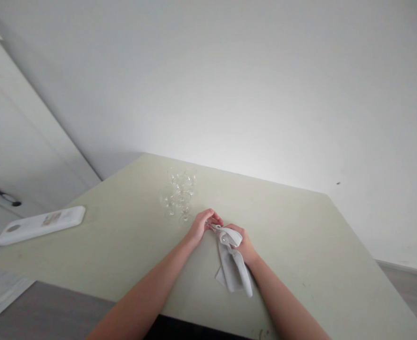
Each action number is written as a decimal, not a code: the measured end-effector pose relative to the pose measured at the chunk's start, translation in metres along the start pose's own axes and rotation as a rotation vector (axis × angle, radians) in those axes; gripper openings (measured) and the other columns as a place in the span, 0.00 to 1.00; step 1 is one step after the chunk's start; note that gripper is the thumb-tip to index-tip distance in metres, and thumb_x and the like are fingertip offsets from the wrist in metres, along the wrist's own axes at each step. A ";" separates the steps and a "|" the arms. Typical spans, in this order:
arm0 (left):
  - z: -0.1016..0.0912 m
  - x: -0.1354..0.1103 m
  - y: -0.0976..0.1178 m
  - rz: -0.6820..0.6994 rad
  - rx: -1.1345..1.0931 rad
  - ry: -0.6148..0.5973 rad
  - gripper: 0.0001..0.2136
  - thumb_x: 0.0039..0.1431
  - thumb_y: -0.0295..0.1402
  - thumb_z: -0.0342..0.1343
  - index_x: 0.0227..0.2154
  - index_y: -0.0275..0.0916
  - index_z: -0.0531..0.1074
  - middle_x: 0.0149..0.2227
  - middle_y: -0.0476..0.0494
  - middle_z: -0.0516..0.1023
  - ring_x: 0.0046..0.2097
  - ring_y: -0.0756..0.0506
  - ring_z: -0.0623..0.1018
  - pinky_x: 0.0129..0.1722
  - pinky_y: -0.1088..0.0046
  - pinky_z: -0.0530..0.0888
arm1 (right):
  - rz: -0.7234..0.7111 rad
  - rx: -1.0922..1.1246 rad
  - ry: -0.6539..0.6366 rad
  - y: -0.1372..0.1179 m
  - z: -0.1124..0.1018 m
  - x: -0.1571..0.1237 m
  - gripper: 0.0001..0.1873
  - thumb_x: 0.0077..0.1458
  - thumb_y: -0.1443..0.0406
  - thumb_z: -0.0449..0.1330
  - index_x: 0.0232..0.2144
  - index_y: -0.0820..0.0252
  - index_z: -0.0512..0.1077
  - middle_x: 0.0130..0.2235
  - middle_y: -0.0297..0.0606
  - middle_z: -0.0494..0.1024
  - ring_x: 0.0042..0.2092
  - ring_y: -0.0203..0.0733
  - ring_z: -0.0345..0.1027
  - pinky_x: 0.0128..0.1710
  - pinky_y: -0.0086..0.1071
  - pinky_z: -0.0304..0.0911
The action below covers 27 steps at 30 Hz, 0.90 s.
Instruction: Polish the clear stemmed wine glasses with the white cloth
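Observation:
My left hand (pixel 203 224) is closed around the foot or stem of a clear stemmed glass (pixel 218 230) held over the pale green table (pixel 300 236). My right hand (pixel 243 243) grips a white cloth (pixel 232 267) that wraps the glass's bowl and hangs down toward me. The two hands nearly touch. Just beyond my left hand stands a cluster of several clear stemmed glasses (pixel 179 193), upright on the table.
A flat white tray-like object (pixel 40 225) lies at the table's left edge. A white cabinet with a dark handle (pixel 4 196) stands at the left. A plain white wall runs behind the table, with grey floor to either side.

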<state>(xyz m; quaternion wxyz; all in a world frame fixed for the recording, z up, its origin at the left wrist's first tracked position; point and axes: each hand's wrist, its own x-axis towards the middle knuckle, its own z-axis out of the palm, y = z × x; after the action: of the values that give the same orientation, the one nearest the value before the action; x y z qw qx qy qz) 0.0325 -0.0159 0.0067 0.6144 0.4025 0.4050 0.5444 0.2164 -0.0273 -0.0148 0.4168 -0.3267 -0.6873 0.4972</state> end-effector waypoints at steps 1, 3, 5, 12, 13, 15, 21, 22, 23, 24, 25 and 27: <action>0.000 0.000 0.000 -0.001 0.000 0.001 0.16 0.53 0.46 0.57 0.27 0.35 0.73 0.28 0.41 0.81 0.30 0.44 0.80 0.28 0.73 0.71 | 0.003 0.000 0.000 0.000 0.000 0.000 0.12 0.45 0.67 0.63 0.36 0.61 0.76 0.33 0.37 0.81 0.34 0.39 0.72 0.35 0.30 0.64; 0.000 0.001 -0.001 -0.002 0.002 0.004 0.16 0.53 0.46 0.57 0.27 0.35 0.73 0.27 0.41 0.81 0.30 0.44 0.80 0.28 0.73 0.70 | 0.010 -0.002 0.001 0.001 0.000 0.000 0.12 0.45 0.67 0.63 0.36 0.60 0.76 0.33 0.37 0.81 0.33 0.39 0.72 0.34 0.30 0.63; -0.001 0.001 -0.002 -0.004 0.007 0.011 0.16 0.53 0.46 0.57 0.27 0.35 0.74 0.27 0.42 0.80 0.29 0.45 0.79 0.27 0.74 0.70 | 0.016 -0.005 0.003 0.001 0.000 -0.001 0.12 0.44 0.67 0.62 0.36 0.60 0.76 0.32 0.36 0.80 0.32 0.39 0.71 0.33 0.30 0.63; -0.001 0.003 -0.005 0.010 0.033 0.025 0.16 0.53 0.45 0.57 0.25 0.36 0.74 0.26 0.43 0.78 0.27 0.47 0.76 0.26 0.75 0.68 | 0.025 -0.024 0.013 0.000 0.000 -0.001 0.11 0.44 0.68 0.61 0.34 0.60 0.75 0.30 0.34 0.78 0.31 0.38 0.68 0.32 0.30 0.60; -0.001 0.003 -0.005 0.012 0.035 0.026 0.16 0.53 0.46 0.57 0.25 0.36 0.74 0.26 0.44 0.78 0.26 0.48 0.76 0.26 0.75 0.68 | 0.025 -0.025 0.012 0.000 0.000 -0.001 0.11 0.44 0.67 0.61 0.34 0.60 0.75 0.30 0.34 0.78 0.31 0.38 0.68 0.32 0.30 0.61; -0.001 0.003 -0.005 0.014 0.037 0.031 0.16 0.54 0.46 0.56 0.25 0.36 0.73 0.25 0.44 0.78 0.26 0.48 0.75 0.25 0.75 0.67 | 0.026 -0.026 0.012 -0.001 0.000 -0.001 0.11 0.44 0.67 0.61 0.34 0.60 0.75 0.30 0.34 0.78 0.31 0.38 0.68 0.32 0.30 0.60; -0.001 0.003 -0.005 0.037 0.063 0.025 0.17 0.56 0.46 0.55 0.24 0.36 0.74 0.25 0.44 0.76 0.25 0.49 0.73 0.24 0.75 0.66 | 0.032 -0.024 0.019 -0.003 0.001 -0.002 0.10 0.44 0.67 0.61 0.34 0.60 0.74 0.30 0.34 0.78 0.31 0.38 0.68 0.32 0.29 0.60; -0.002 0.003 -0.006 0.040 0.067 0.020 0.17 0.56 0.46 0.55 0.24 0.36 0.74 0.25 0.44 0.76 0.25 0.49 0.73 0.24 0.75 0.66 | 0.034 -0.022 0.018 -0.003 0.001 -0.002 0.11 0.44 0.67 0.61 0.34 0.60 0.74 0.30 0.33 0.78 0.31 0.37 0.68 0.32 0.29 0.60; -0.002 0.003 -0.006 0.042 0.067 0.017 0.17 0.56 0.46 0.55 0.24 0.36 0.74 0.25 0.44 0.76 0.25 0.49 0.72 0.24 0.75 0.66 | 0.035 -0.019 0.016 -0.003 0.001 -0.002 0.11 0.43 0.68 0.61 0.34 0.60 0.74 0.30 0.33 0.78 0.31 0.37 0.68 0.31 0.29 0.60; -0.002 0.003 -0.006 0.042 0.066 0.015 0.17 0.56 0.46 0.55 0.24 0.36 0.74 0.25 0.44 0.76 0.25 0.49 0.72 0.24 0.75 0.66 | 0.036 -0.016 0.015 -0.003 0.001 -0.002 0.11 0.43 0.68 0.60 0.34 0.60 0.74 0.30 0.33 0.78 0.30 0.37 0.68 0.31 0.29 0.60; -0.003 0.003 -0.006 0.042 0.065 0.015 0.17 0.56 0.46 0.55 0.24 0.36 0.74 0.25 0.44 0.76 0.25 0.49 0.72 0.24 0.75 0.66 | 0.036 -0.015 0.014 -0.003 0.001 -0.002 0.11 0.43 0.68 0.60 0.34 0.60 0.74 0.30 0.33 0.78 0.31 0.37 0.68 0.31 0.29 0.60; -0.003 0.003 -0.007 0.047 0.064 0.017 0.17 0.57 0.46 0.55 0.24 0.36 0.74 0.25 0.44 0.76 0.25 0.49 0.73 0.24 0.75 0.66 | 0.034 -0.015 0.014 -0.004 0.001 -0.002 0.11 0.43 0.68 0.60 0.34 0.59 0.74 0.30 0.33 0.78 0.31 0.38 0.68 0.32 0.29 0.61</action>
<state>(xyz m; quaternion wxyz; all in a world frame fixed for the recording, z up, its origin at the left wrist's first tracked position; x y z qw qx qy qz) 0.0324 -0.0135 -0.0006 0.5847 0.4268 0.4179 0.5489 0.2158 -0.0304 -0.0118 0.4108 -0.3449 -0.6822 0.4968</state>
